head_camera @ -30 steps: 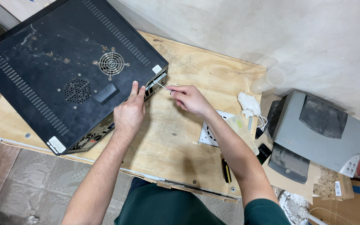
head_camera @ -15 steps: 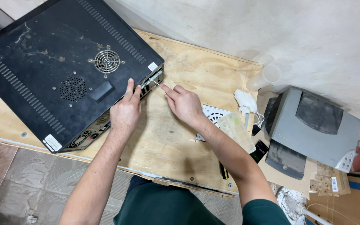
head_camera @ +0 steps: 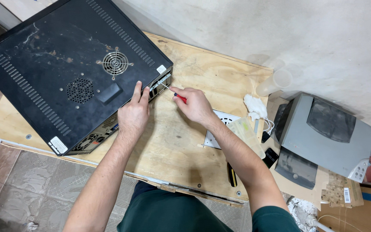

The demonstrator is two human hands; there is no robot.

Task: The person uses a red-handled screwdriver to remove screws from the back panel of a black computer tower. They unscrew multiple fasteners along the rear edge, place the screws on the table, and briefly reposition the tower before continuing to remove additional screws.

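Already my right hand [head_camera: 196, 104] pinches a small red-handled screwdriver [head_camera: 173, 93], its tip at the rear edge of the black computer case [head_camera: 65, 73], so fastening work looks underway, not finished. My left hand [head_camera: 135, 114] lies flat, fingers extended, steadying the case. Beneath is a plywood tabletop [head_camera: 202, 73]; right of the case sits a grey printer [head_camera: 323, 133], tiled floor below.

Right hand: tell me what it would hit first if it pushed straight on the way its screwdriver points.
The right hand aims its screwdriver up-left; the tip already seems to meet the rear corner of the black computer case, beside the left hand. Depth is unclear.
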